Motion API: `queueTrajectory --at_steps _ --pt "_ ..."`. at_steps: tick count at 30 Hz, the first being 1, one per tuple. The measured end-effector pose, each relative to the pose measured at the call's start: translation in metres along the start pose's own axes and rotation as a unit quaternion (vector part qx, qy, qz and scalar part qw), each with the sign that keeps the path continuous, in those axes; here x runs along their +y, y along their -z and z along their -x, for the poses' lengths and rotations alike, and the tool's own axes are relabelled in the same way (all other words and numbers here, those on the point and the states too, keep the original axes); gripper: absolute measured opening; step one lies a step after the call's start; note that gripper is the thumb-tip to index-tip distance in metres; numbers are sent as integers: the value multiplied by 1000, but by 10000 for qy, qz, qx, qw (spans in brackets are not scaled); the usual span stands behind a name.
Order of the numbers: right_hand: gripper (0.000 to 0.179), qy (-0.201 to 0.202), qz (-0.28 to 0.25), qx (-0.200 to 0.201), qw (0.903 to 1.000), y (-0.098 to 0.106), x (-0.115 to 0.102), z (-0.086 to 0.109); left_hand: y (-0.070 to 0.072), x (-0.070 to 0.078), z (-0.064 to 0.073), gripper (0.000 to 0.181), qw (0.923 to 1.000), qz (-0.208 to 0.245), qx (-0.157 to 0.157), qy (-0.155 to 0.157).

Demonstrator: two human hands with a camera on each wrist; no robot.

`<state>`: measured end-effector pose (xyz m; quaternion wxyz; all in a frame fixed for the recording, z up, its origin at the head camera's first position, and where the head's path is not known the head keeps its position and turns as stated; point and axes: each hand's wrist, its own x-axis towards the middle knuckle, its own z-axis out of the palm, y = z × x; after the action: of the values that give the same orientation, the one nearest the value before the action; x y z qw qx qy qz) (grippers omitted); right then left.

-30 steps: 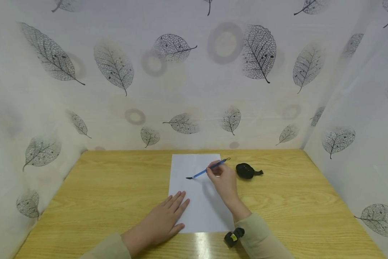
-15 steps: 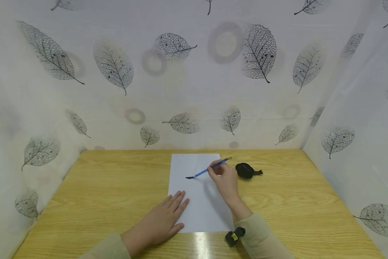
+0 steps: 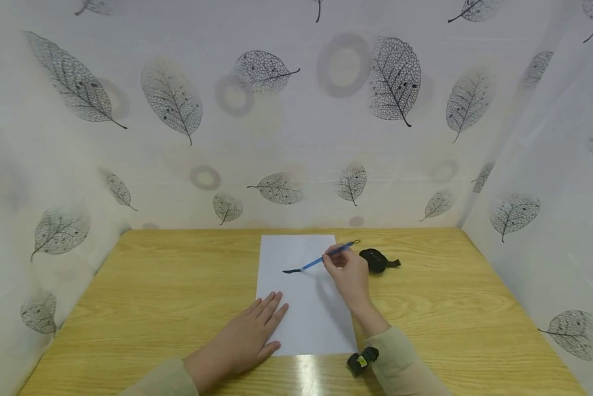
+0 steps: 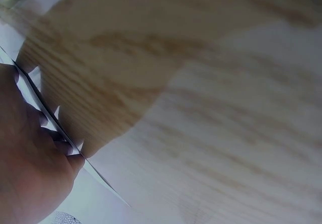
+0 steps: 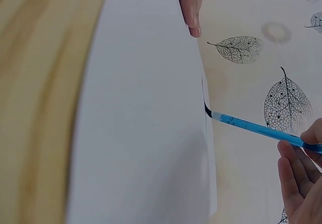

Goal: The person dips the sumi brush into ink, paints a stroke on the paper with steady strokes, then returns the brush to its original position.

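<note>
A white sheet of paper (image 3: 306, 313) lies on the wooden table. My right hand (image 3: 349, 278) pinches a blue-handled writing brush (image 3: 315, 262) by its shaft, over the upper part of the sheet. In the right wrist view the brush's dark bristles (image 5: 208, 111) bend against the paper. A short black stroke (image 3: 290, 271) runs left from the tip. My left hand (image 3: 249, 335) rests flat on the sheet's lower left edge, fingers straight. In the left wrist view that hand (image 4: 35, 153) shows at the paper's edge.
Right of the paper, beyond my right hand, sits a black dish with a short handle (image 3: 377, 261). A small black device (image 3: 362, 361) is at my right cuff, near the sheet's lower right corner. Leaf-patterned curtains (image 3: 286, 126) enclose the table's back and sides.
My right hand has drawn the brush slightly to the right, and the black stroke behind its tip has lengthened. The left hand has stayed in place on the paper.
</note>
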<state>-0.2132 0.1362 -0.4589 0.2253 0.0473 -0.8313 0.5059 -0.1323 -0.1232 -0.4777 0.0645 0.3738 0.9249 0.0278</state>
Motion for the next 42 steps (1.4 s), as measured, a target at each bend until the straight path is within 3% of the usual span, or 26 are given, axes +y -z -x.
queueTrajectory --at_steps 25,35,42 --pt "8 -311 155 198 9992 21 10 -1 -2 -1 0 70 10000 -53 12 -29" --pt "8 -251 72 248 9994 29 16 -2 -2 -1 0 69 9999 -98 64 -69" --pt "7 -212 343 283 9988 34 17 -2 -1 -1 1 68 9998 -8 154 -119"
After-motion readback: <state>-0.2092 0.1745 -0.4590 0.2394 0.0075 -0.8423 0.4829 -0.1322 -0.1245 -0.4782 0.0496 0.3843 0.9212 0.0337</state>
